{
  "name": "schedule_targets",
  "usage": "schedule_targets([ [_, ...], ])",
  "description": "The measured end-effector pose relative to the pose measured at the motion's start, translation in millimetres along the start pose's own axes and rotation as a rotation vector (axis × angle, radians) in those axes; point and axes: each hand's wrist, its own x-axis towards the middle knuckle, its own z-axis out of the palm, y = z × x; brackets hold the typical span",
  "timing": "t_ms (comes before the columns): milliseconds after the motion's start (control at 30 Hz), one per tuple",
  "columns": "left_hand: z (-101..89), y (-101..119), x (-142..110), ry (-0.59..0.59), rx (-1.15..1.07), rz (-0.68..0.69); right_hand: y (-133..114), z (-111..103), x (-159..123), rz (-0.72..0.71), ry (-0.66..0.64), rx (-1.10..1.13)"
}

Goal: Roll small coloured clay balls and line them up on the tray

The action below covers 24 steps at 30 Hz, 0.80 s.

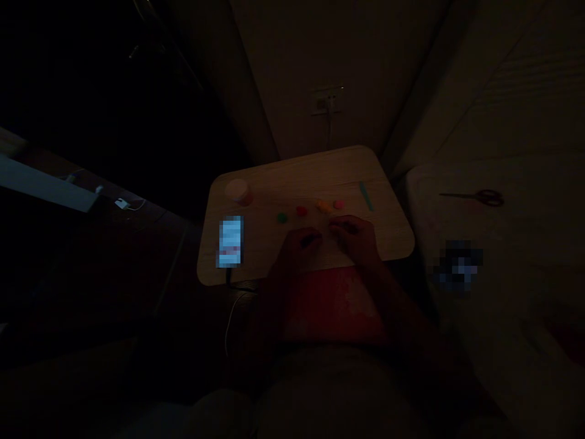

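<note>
The scene is very dark. Both hands are over the near side of a small wooden table [274,177]. My left hand [299,244] has its fingers curled together, and whatever they may hold is hidden. Close beside it, my right hand [357,235] is also curled, thumb and fingers pinched; I cannot make out what is in them. Just beyond the hands is a row of small soft-looking lumps: a green lump [282,217], a red lump [301,211], a longer orange lump [324,207] and a pink lump [339,205]. A flat blue-green stick [366,196] lies to their right.
A pale round tub [238,191] stands at the table's back left. Nearer is a lit phone [230,242] with a cable at its lower end. On the pale surface to the right are scissors [484,196] and a blurred-out dark item [458,266]. A wall socket [326,100] is behind the table.
</note>
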Motion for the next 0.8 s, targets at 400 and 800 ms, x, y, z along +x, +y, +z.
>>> schedule_targets([
  [400,-0.7,-1.3,0.9,0.017,0.007,0.028,-4.8,-0.8,0.9,-0.044,0.013,-0.076],
  [800,-1.1,2.4,3.5,0.023,0.014,0.023,1.0,-3.0,3.1,-0.059,-0.062,-0.023],
])
